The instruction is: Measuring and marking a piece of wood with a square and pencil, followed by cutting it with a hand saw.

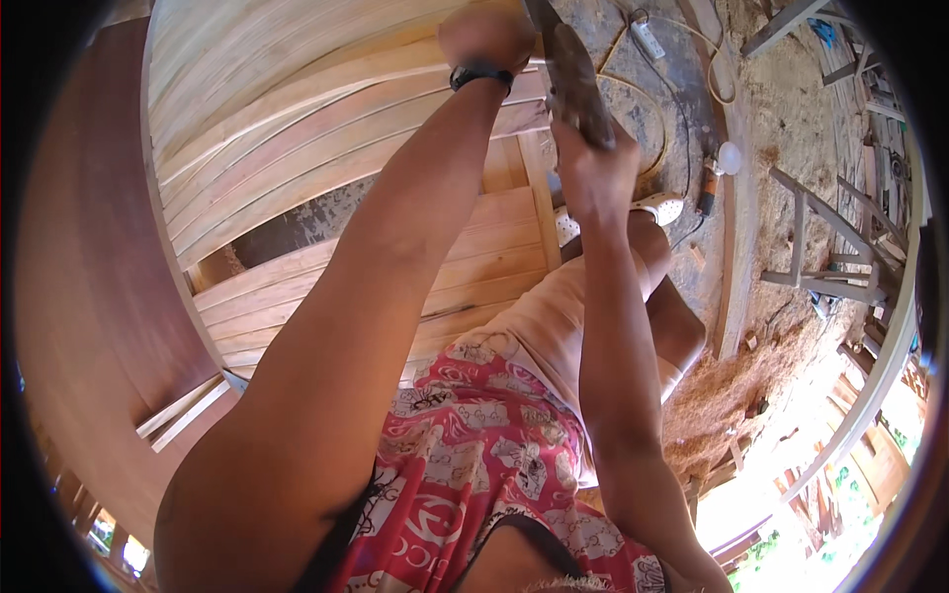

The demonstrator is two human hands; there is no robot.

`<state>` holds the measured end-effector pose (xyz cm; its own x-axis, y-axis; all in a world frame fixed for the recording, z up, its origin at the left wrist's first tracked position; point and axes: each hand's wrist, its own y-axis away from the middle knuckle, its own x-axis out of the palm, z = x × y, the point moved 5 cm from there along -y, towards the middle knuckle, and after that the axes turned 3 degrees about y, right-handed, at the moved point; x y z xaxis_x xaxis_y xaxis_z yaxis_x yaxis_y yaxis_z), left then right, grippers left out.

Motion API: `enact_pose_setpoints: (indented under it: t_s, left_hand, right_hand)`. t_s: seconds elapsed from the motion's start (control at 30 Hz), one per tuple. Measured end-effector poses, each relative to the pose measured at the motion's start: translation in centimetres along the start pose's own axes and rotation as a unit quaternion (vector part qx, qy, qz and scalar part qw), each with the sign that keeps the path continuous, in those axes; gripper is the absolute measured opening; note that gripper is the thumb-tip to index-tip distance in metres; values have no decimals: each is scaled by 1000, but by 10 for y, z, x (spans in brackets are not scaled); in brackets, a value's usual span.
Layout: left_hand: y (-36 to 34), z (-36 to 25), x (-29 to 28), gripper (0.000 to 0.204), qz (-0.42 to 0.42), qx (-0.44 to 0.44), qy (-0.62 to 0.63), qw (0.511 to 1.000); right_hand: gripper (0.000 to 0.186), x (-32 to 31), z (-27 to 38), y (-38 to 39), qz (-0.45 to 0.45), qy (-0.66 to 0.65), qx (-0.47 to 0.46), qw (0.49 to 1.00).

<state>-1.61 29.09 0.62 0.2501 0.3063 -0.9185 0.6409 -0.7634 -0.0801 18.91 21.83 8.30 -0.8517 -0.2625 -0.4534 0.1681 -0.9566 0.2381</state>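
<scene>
Right hand (pixel 597 170): my fingers clasp the dark tool (pixel 579 87)
Dark tool: extends ahead of those fingers
Left hand (pixel 484 42): blurred, I cannot tell its fingers' state
Wooden slats (pixel 341 128): near it

FWIW from where I'm standing: L hand (pixel 486 40) is over the slatted panel (pixel 326 188), near its right edge, w/ most of the slats off to that hand's left and back toward its elbow. Board (pixel 79 217) is way left of it, past the panel's far side. R hand (pixel 601 168) is just right of the panel, nearer than the L one, w/ a tool (pixel 581 89) in it poking fwd. Shoe (pixel 660 207) is rt beside that wrist. Power strip (pixel 647 40)'s fwd + right of R hand, plank (pixel 734 277) further right, sawdust (pixel 741 395) back + right, trestle (pixel 840 232) way off right.
</scene>
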Motion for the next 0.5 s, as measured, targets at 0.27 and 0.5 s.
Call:
enact_pose_setpoints:
  t_s: [0.27, 0.5]
  left_hand:
    - [-1, -2, -1, 40, -21, 14, 30, 999]
    - [-1, -3, -4, 40, -16, 19, 48, 999]
  right_hand:
    - [37, -121, 36, 207, 58, 108, 3, 992]
    - [27, 6, 2, -14, -11, 37, 21, 999]
